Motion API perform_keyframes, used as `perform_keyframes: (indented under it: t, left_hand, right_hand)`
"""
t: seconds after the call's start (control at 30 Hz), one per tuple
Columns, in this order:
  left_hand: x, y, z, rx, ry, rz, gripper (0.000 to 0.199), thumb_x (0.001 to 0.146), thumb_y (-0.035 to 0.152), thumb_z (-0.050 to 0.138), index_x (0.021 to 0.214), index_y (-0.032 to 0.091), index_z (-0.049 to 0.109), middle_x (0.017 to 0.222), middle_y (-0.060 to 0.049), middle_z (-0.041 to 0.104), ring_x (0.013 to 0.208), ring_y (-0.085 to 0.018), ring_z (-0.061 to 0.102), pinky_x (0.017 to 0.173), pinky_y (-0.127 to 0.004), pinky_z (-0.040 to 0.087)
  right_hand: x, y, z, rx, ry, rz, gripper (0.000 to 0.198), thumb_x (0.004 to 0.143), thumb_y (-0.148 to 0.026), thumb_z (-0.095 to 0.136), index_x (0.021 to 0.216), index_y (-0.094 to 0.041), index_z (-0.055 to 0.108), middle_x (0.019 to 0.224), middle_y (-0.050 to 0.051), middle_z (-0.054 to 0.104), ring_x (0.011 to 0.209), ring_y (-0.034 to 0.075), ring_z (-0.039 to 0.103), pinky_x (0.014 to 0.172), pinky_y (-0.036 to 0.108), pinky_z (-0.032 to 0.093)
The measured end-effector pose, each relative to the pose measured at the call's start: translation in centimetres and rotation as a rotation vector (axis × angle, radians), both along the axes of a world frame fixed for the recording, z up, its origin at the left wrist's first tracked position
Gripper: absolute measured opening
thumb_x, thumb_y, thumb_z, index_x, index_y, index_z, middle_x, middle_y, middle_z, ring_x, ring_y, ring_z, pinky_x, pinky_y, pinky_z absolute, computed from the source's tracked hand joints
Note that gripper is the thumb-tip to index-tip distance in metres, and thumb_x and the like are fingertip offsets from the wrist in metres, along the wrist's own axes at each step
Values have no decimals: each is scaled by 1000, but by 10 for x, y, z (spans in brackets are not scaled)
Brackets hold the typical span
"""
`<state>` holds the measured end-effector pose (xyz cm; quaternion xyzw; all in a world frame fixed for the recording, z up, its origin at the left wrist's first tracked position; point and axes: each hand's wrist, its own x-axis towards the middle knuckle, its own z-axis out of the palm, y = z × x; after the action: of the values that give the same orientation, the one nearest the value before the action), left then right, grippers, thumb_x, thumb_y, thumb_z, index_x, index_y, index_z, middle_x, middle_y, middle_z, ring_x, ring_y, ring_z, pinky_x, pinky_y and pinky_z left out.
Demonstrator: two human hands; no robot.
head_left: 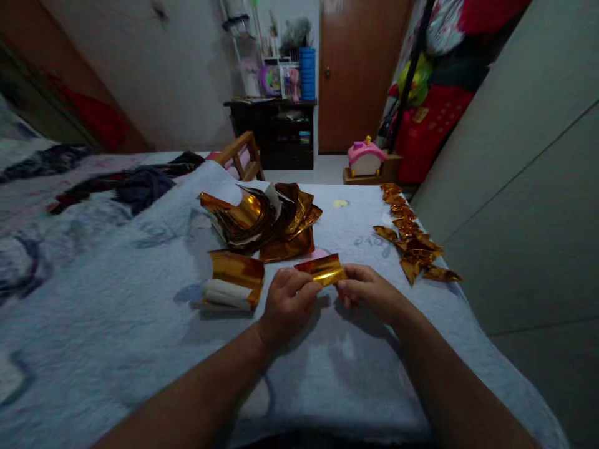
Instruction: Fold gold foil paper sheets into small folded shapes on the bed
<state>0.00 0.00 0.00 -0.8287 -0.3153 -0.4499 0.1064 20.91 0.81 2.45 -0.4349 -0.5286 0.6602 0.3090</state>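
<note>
A small sheet of shiny gold foil paper [322,268] is curved between my two hands, just above the bed. My left hand [289,302] pinches its lower left edge, and my right hand [362,287] grips its right end. Left of my left hand lies a curled foil sheet [236,271] with a white-backed roll [227,293] at its front. Beyond the hands, a thick stack of gold foil sheets [248,215] curls up in a fan. Folded gold foil pieces [416,249] run in a row along the bed's right edge.
The bed wears a pale blue cover [116,337]. Dark clothes [145,184] lie at the far left. Past the bed's far edge stand a wooden chair [241,156], a black cabinet [276,134] and a pink-roofed toy house [365,159]. A pale panel [528,187] rises on the right.
</note>
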Motion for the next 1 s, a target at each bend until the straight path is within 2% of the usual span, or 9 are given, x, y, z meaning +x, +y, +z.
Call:
perform_keyframes:
  t: [0.13, 0.37, 0.63, 0.87, 1.0]
  left_hand:
    - [2, -1, -1, 1, 7, -6, 11, 90, 9, 63, 86, 19, 64, 79, -3, 65, 78, -18, 53, 77, -33, 46]
    - [3, -1, -1, -15, 18, -7, 12, 91, 9, 61, 86, 20, 66, 80, -3, 66, 80, -19, 54, 77, -33, 47]
    - [3, -2, -2, -17, 27, -15, 12, 90, 8, 62, 88, 19, 66, 80, -4, 66, 80, -19, 54, 78, -34, 46]
    - [5, -2, -1, -33, 62, -25, 12, 91, 9, 61, 88, 19, 65, 81, -3, 67, 80, -20, 56, 78, -35, 45]
    - [7, -2, -2, -70, 79, -30, 10, 92, 13, 59, 88, 20, 64, 84, -4, 68, 81, -20, 58, 77, -35, 46]
  right_hand:
    - [-4, 0, -4, -7, 55, -5, 29, 76, -40, 69, 93, -17, 65, 60, -3, 59, 47, 9, 52, 44, 21, 37]
    - [-4, 1, -11, 52, 106, -40, 20, 80, -38, 67, 83, -18, 62, 61, -4, 56, 50, 9, 50, 46, 22, 38]
    - [-3, 1, -10, 85, 101, -30, 21, 80, -38, 66, 76, -18, 59, 60, -4, 54, 50, 9, 48, 46, 21, 36]
    - [-6, 0, -10, 95, 67, -67, 19, 78, -34, 66, 89, -18, 64, 61, -5, 54, 50, 9, 47, 47, 22, 37]
    - [-9, 3, -11, 145, 35, -113, 23, 75, -30, 66, 95, -18, 67, 70, -3, 60, 53, 9, 48, 49, 23, 40]
